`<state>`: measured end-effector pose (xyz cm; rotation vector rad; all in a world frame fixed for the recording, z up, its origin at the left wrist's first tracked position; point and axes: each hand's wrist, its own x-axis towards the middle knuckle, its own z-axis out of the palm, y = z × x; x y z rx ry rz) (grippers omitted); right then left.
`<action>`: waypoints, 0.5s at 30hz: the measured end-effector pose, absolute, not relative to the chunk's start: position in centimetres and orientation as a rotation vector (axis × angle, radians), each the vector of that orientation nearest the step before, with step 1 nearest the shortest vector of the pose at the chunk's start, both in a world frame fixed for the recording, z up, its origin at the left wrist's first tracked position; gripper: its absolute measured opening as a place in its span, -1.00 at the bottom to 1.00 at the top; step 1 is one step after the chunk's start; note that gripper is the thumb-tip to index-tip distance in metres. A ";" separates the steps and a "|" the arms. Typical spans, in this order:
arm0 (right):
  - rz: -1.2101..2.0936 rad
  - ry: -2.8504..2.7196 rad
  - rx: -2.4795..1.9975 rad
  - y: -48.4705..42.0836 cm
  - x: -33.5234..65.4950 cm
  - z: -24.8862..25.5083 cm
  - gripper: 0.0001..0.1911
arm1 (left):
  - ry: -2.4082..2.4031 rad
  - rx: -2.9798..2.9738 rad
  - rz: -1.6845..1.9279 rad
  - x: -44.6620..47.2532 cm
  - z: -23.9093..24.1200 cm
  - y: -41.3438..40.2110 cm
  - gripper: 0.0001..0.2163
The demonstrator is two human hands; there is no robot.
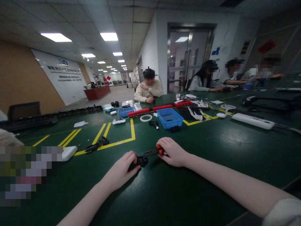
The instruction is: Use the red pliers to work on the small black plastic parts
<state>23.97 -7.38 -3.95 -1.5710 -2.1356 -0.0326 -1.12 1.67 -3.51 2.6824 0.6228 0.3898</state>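
My left hand (124, 166) is closed round a small black plastic part (142, 161) low over the green tabletop. Its far end sticks out past my fingers; the rest is hidden in my grip. From the right, my right hand (172, 152) grips a pair of needle-nose pliers (160, 150) by the red and black handles. The dark jaws point left, and their tips are just above the black part. Whether they touch it, I cannot tell.
Ahead stands a blue plastic bin (170, 122), with a white tape roll (146, 118) to its left. Black parts (97, 144) lie on the yellow tape lines at left, near a white box (69, 153). A white power strip (252, 121) lies at right. People sit across the table.
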 end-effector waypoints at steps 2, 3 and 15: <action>-0.045 -2.129 -1.578 -7.4 23.9 -3.9 -0.74 | 0.619 2.681 0.387 -1.1 -3.7 1.7 -0.88; -0.048 -2.126 -1.584 -7.5 23.8 -3.8 -0.73 | 0.621 2.677 0.372 -1.1 -3.7 1.8 -0.88; -0.043 -2.117 -1.655 -7.6 23.7 -3.5 -0.69 | 0.533 2.743 0.407 -1.3 -3.6 1.5 -0.87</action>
